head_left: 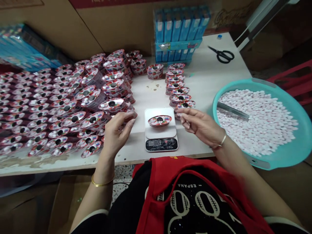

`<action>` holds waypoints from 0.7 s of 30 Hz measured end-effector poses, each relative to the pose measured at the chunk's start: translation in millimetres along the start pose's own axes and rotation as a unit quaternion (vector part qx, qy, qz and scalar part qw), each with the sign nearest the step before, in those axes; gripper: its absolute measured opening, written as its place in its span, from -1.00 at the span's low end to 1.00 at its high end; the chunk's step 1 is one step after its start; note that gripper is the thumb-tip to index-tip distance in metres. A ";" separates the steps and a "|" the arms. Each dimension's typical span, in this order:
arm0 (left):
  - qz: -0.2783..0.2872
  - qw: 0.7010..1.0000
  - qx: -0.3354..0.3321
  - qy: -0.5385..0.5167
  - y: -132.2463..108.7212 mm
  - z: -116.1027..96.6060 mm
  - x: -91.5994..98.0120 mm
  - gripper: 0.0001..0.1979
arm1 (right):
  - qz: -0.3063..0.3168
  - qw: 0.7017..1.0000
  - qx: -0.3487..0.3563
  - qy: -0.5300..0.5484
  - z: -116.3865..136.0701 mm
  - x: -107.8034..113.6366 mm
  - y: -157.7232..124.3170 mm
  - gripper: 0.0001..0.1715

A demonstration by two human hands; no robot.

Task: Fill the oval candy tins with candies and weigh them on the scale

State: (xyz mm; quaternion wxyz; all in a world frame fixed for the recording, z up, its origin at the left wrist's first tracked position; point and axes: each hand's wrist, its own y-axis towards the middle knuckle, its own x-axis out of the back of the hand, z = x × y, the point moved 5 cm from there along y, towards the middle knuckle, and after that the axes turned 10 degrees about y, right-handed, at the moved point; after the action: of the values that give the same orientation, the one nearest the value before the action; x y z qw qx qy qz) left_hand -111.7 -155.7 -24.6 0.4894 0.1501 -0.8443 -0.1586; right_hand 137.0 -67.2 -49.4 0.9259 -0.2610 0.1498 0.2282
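Observation:
In the head view a small oval tin (159,121), red and white with a dark hole in its top, stands on a white digital scale (161,145) whose display seems to read 865. My left hand (118,130) is left of the scale, beside the crowded tins, its thumb and forefinger a little apart with nothing visible between them. To the right of the scale, my right hand (198,125) has its fingers curled in a pinch near the closest tin of a short row (180,98). Whatever its fingertips may hold is hidden.
Many similar tins (60,113) crowd the table's left side. A turquoise basin (302,130) at right holds white-pink candies (263,123) and a metal scoop (232,110). Black scissors (223,55) and a pack of blue boxes (179,35) are at the back.

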 end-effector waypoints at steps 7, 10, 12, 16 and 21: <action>0.031 0.999 0.004 -0.014 5.5 -1.3 -10.3 -0.79 | -0.085 0.994 0.014 0.063 7.0 42.0 -20.1 -0.71; 0.058 0.998 -0.026 -0.022 6.9 -5.1 -20.8 -0.71 | -0.088 0.994 0.030 0.055 5.3 46.8 -22.6 -0.72; 0.095 0.994 -0.050 -0.020 7.2 -9.6 -35.5 -0.48 | -0.081 0.995 0.034 0.049 2.4 45.6 -22.4 -0.74; 0.177 0.979 -0.102 -0.014 6.9 -20.0 -71.4 -0.47 | -0.055 0.997 0.027 0.041 -4.2 36.6 -20.9 -0.77; 0.163 0.981 -0.108 -0.016 11.5 -18.8 -74.7 -0.45 | -0.041 0.998 0.013 0.037 -8.1 31.2 -21.9 -0.75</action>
State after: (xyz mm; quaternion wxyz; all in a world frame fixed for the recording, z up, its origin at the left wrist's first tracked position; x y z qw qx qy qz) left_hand -60.8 -117.0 -69.2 0.5087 -0.0459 -0.8430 -0.1690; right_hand 173.2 -77.6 -59.3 0.9317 -0.2633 0.1760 0.1780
